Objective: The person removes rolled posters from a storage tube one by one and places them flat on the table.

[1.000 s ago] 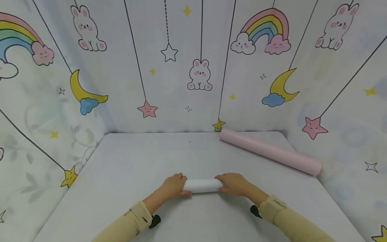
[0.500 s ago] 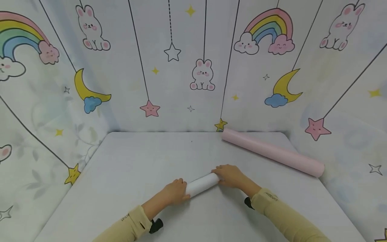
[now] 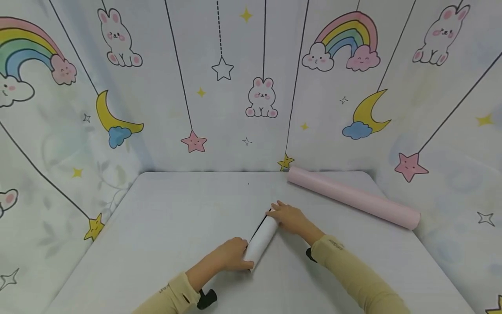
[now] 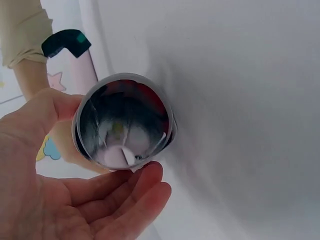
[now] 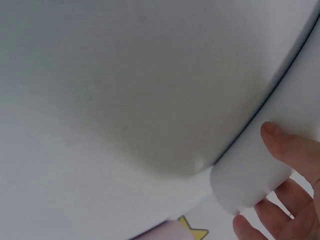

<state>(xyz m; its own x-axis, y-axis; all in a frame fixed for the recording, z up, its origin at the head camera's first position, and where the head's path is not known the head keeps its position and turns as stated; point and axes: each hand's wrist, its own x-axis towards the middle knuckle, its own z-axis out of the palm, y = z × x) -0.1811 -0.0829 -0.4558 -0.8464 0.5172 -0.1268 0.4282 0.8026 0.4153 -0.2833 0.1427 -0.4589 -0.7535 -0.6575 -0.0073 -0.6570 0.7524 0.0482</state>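
A rolled white sheet (image 3: 262, 240) lies slantwise on the table, its far end pointing to the back right. My left hand (image 3: 231, 255) grips the near end, thumb on one side and fingers on the other. In the left wrist view the open end of the roll (image 4: 122, 125) shows a dark, shiny inside with some red. The far end is held by my right hand (image 3: 291, 220). In the right wrist view the right thumb (image 5: 290, 150) lies on the white outer side, its fingers round the other side. A dark edge line runs along the roll's length.
A longer pink roll (image 3: 353, 197) lies slantwise at the back right of the white table (image 3: 188, 205). Walls printed with rabbits, stars and rainbows (image 3: 347, 39) rise behind the table and at both sides.
The white roll has turned from lying crosswise to a steep slant. My right hand has moved away from me and left, the left hand slightly nearer and right. A dark edge now shows.
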